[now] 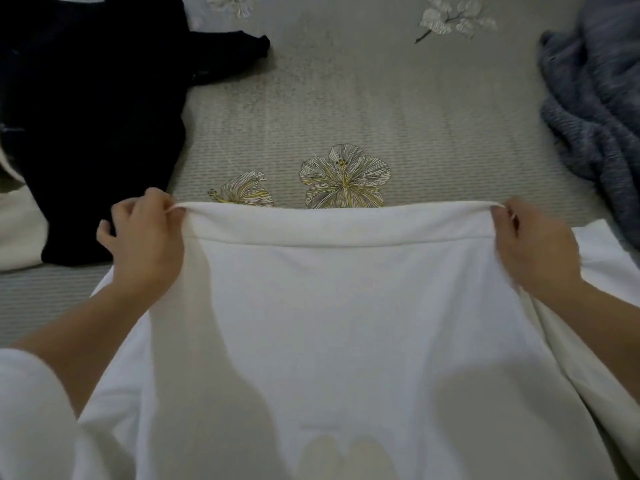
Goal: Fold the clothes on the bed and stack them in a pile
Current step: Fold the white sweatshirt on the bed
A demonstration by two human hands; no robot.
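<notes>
A white garment is stretched out in front of me, its hemmed edge pulled taut across the middle of the view and lifted off the bed. My left hand pinches the left corner of that edge. My right hand pinches the right corner. The rest of the white cloth hangs down toward me and fills the lower part of the view. A black garment lies spread on the bed at the left. A blue-grey knitted garment lies crumpled at the right.
The bed has a grey-beige woven cover printed with flowers, bare between the black and blue-grey garments. A pale cloth shows at the left edge beside the black garment.
</notes>
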